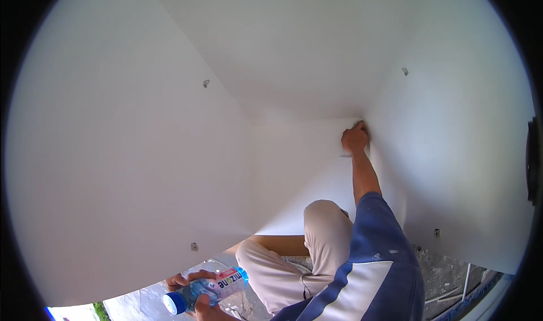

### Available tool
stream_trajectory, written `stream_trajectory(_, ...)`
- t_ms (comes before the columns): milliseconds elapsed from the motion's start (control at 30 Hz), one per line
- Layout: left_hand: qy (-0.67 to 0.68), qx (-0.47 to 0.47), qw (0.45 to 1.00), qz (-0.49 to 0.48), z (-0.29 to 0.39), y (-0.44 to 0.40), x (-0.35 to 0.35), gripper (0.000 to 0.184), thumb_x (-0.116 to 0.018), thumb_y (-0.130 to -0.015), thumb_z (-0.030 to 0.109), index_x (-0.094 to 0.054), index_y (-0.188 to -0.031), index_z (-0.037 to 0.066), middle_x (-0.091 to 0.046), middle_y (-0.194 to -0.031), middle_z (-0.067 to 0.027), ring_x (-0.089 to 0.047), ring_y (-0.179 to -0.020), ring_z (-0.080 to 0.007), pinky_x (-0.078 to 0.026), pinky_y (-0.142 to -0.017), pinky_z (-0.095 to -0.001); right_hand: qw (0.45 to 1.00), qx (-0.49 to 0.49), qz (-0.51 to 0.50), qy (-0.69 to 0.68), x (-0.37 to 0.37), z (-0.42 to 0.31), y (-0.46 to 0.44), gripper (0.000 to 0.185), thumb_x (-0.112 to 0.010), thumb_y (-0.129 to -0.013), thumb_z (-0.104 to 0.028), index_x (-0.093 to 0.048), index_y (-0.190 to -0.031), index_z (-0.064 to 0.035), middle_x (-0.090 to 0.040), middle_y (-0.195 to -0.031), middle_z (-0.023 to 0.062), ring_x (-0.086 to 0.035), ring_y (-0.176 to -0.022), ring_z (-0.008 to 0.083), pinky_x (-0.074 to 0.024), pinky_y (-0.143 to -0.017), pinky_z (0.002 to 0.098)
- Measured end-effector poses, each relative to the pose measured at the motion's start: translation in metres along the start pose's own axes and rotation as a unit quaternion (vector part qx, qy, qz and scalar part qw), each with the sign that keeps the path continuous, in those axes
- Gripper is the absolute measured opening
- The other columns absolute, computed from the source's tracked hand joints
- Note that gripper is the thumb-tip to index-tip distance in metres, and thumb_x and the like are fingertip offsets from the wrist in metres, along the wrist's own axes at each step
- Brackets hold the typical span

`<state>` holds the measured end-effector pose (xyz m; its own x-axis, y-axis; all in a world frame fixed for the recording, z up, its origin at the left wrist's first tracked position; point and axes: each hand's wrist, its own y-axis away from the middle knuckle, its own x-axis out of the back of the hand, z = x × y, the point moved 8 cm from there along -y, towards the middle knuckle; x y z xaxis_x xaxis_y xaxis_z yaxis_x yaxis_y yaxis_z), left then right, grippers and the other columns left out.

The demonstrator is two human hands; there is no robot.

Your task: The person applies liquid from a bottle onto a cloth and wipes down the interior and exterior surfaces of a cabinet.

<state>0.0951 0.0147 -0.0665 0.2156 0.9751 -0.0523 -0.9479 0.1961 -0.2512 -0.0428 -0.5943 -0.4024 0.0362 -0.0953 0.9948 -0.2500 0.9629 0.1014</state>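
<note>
My left hand [205, 302] is wrapped round a plastic drink bottle [212, 287] with a blue cap and a printed label, low in the view. The bottle lies tilted, its cap toward the lower left. My right arm stretches forward into a white cabinet-like recess. At the far upper right corner of the back panel [300, 174], my right hand [355, 139] is closed with its fingertips against the seam. Something thin and greyish shows at its edge, too small to name.
White panels rise on the left [124, 151] and right [469, 151], carrying small metal brackets [206, 84]. My bent knees [325, 225] are below the recess. The grey floor [441, 270] is stained, with thin white strips [466, 281] at the lower right.
</note>
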Motion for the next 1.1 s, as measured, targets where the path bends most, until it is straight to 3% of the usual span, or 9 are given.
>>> stream_trajectory(367,0.009,-0.001,0.999,-0.047,-0.003,-0.004,0.006,0.069,-0.081,-0.068,0.035,-0.041,-0.116,0.005,-0.061,-0.082,-0.0155,-0.068,-0.072,-0.0301,-0.054,-0.073,-0.0402,0.929,0.019,-0.369,-0.007,0.003,0.086,0.293,0.038,-0.056,-0.090,-0.022,-0.072,-0.121,-0.0046,-0.069,-0.122,0.0194,-0.066,-0.115,0.0354,-0.0542,-0.096,0.0430)
stream_trajectory(500,0.003,-0.006,0.998,-0.056,-0.007,-0.013,0.009,0.069,-0.080,-0.068,0.036,-0.041,-0.116,0.005,-0.062,-0.081,-0.0167,-0.067,-0.072,-0.0301,-0.054,-0.073,-0.0402,0.936,0.046,-0.348,-0.011,0.056,0.052,0.263,0.034,-0.057,-0.088,-0.021,-0.074,-0.112,-0.0045,-0.069,-0.119,0.0210,-0.067,-0.113,0.0360,-0.0541,-0.095,0.0458)
stream_trajectory(667,-0.011,-0.011,0.998,-0.067,-0.005,-0.012,0.012,0.069,-0.080,-0.069,0.037,-0.041,-0.116,0.005,-0.062,-0.080,-0.0167,-0.067,-0.072,-0.0301,-0.054,-0.073,-0.0402,0.945,0.225,0.145,-0.187,0.239,-0.040,0.176,0.031,-0.064,-0.078,0.002,-0.068,-0.108,-0.0059,-0.069,-0.102,0.0118,-0.062,-0.100,0.0322,-0.0454,-0.092,0.0459)
stream_trajectory(767,-0.019,-0.003,0.997,-0.077,-0.006,-0.012,0.015,0.068,-0.080,-0.069,0.037,-0.041,-0.115,0.005,-0.060,-0.084,-0.0135,-0.067,-0.071,-0.0298,-0.054,-0.072,-0.0401,0.838,0.261,0.321,-0.356,0.361,-0.048,0.190,0.036,-0.065,-0.075,0.007,-0.067,-0.109,-0.0048,-0.069,-0.101,0.0105,-0.062,-0.098,0.0310,-0.0471,-0.089,0.0459)
stream_trajectory(833,0.000,-0.006,0.998,-0.069,-0.006,-0.013,0.008,0.068,-0.081,-0.068,0.036,-0.042,-0.115,0.004,-0.055,-0.088,-0.0098,-0.068,-0.071,-0.0288,-0.055,-0.070,-0.0387,0.593,0.362,0.592,-0.409,0.403,-0.032,0.230,0.048,-0.069,-0.077,0.007,-0.063,-0.124,-0.0043,-0.068,-0.113,0.0115,-0.059,-0.110,0.0305,-0.0472,-0.098,0.0460)
stream_trajectory(900,0.007,-0.022,0.997,-0.069,-0.006,-0.018,0.013,0.068,-0.081,-0.068,0.036,-0.042,-0.114,0.005,-0.055,-0.089,-0.0095,-0.068,-0.071,-0.0286,-0.055,-0.069,-0.0388,0.594,0.349,0.658,-0.306,0.323,-0.032,0.187,0.046,-0.069,-0.079,0.006,-0.061,-0.124,-0.0012,-0.068,-0.117,0.0131,-0.061,-0.113,0.0309,-0.0501,-0.095,0.0457)
stream_trajectory(967,0.014,-0.027,0.997,-0.068,-0.010,-0.010,0.031,0.067,-0.081,-0.068,0.036,-0.043,-0.114,0.005,-0.053,-0.090,-0.0089,-0.068,-0.070,-0.0284,-0.055,-0.069,-0.0388,0.956,0.138,0.206,-0.157,0.129,-0.009,0.039,0.039,-0.063,-0.080,0.007,-0.066,-0.118,-0.0020,-0.069,-0.112,0.0177,-0.066,-0.104,0.0376,-0.0558,-0.087,0.0454)
stream_trajectory(1033,0.034,-0.048,0.996,-0.067,-0.020,-0.020,0.030,0.067,-0.081,-0.067,0.035,-0.043,-0.114,0.005,-0.052,-0.090,-0.0083,-0.068,-0.069,-0.0281,-0.056,-0.068,-0.0389,0.987,0.088,0.091,-0.104,0.068,0.003,0.036,0.039,-0.066,-0.080,0.006,-0.067,-0.116,-0.0063,-0.068,-0.117,0.0171,-0.065,-0.111,0.0354,-0.0555,-0.094,0.0460)
stream_trajectory(1100,0.035,-0.037,0.997,-0.062,-0.017,-0.017,0.026,0.066,-0.080,-0.067,0.034,-0.043,-0.114,0.005,-0.052,-0.091,-0.0083,-0.068,-0.069,-0.0283,-0.056,-0.067,-0.0392,0.947,0.172,0.221,-0.160,0.115,-0.034,0.068,0.039,-0.065,-0.077,0.008,-0.068,-0.113,-0.0069,-0.069,-0.113,0.0160,-0.065,-0.110,0.0338,-0.0553,-0.090,0.0439)
